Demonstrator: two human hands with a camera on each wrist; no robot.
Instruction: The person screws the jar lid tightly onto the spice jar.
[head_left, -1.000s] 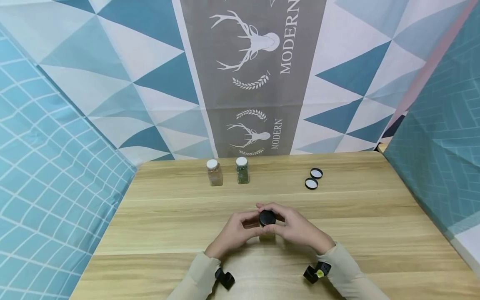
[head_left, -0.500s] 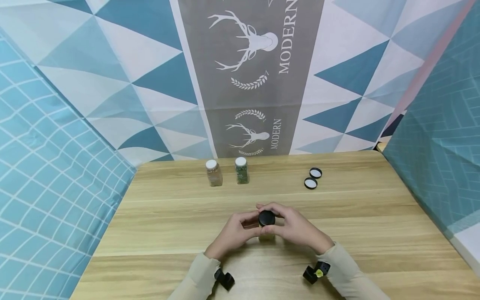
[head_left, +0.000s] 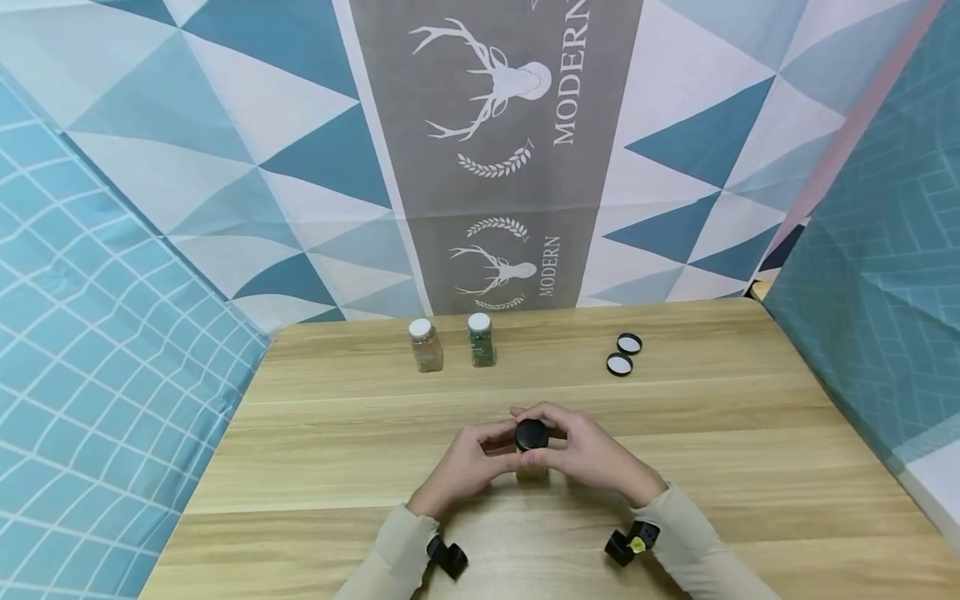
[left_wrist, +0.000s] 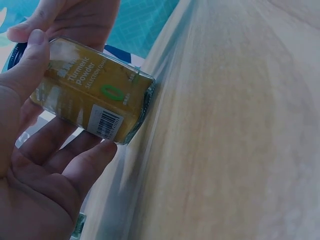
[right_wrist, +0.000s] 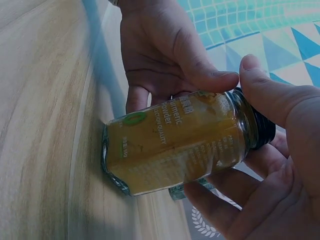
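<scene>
A square glass jar of turmeric powder [left_wrist: 82, 82] stands near the middle of the table, its black screw lid [head_left: 532, 433] on top. From the left, my left hand [head_left: 467, 465] holds the jar body between thumb and fingers. My right hand [head_left: 594, 454] grips around the lid and neck from the other side. In the right wrist view, the right thumb lies at the lid's edge, and the jar's label [right_wrist: 167, 117] and yellow-brown powder show through the glass. The jar's base is right at the tabletop in both wrist views.
Toward the back of the wooden table [head_left: 337, 433] stand a white-capped jar with brownish contents [head_left: 427, 348] and one with green contents [head_left: 482, 342]. Two black rings with white centres, like upturned lids [head_left: 619, 364], lie at the back right. Patterned cloth [head_left: 517, 167] hangs behind.
The head view has shifted very slightly, so the scene sits a little further left. Both hands keep the same hold on the jar and lid.
</scene>
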